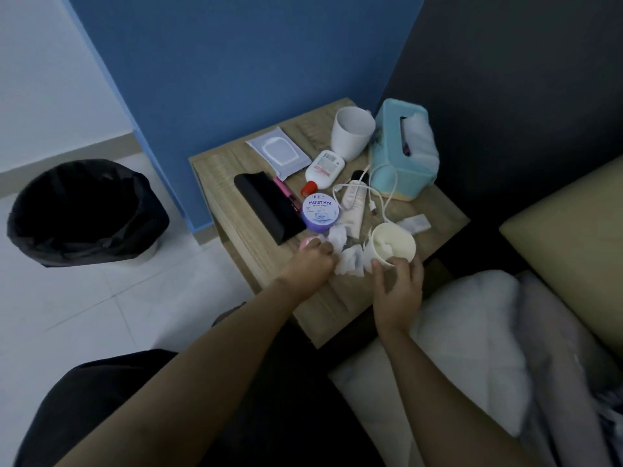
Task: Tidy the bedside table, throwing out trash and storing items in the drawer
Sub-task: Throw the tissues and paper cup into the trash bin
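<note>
My right hand (399, 284) grips a cream paper cup (394, 246) by its near rim, with a crumpled tissue inside it. My left hand (312, 261) is closed over crumpled white tissues (349, 259) on the wooden bedside table (232, 230); a small pink thing (308, 242) peeks out beside its fingers. Further back lie a purple cream jar (320, 212), a black case (269, 207), a pink pen (286, 195), a white bottle with a red cap (325, 170), a cream tube (354, 207), a white cable (381, 193) and a torn wrapper (416, 224).
A white mug (352, 131), a teal tissue box (403, 150) and a wipes pack (279, 151) stand at the table's back. A black-lined bin (84, 214) sits on the tiled floor to the left. The bed with a white pillow (472, 348) is on the right.
</note>
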